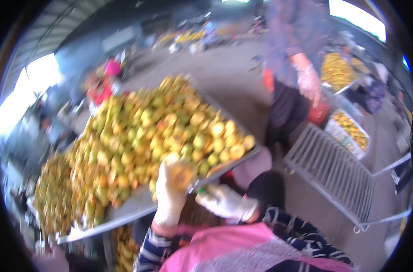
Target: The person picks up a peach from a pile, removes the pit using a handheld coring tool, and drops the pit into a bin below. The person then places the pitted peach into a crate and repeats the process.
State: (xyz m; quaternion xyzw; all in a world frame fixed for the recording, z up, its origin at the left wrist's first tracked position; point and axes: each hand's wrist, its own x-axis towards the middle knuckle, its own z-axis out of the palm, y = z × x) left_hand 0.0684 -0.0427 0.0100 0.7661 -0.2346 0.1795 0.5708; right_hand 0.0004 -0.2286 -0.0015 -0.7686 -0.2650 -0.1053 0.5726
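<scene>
My left hand point(167, 199), in a white glove, is raised over the near edge of a metal table point(125, 217) and closed around a cut yellow-orange peach point(182, 176). The fruit's cut face looks blurred. Just right of it is my right hand point(227, 202), also gloved, its fingers wrapped around a small tool point(195, 186) with a metal tip and a bit of green. The tip points toward the peach; contact between them cannot be made out. A large heap of yellow-green peaches point(143, 131), many halved, covers most of the tabletop.
A person point(294, 68) with a gloved hand stands beyond the table's right corner. Right of me is a slatted metal rack point(333, 177), with a white crate point(347, 136) of fruit behind it. More fruit point(125, 251) lies below the table. Other people sit farther back.
</scene>
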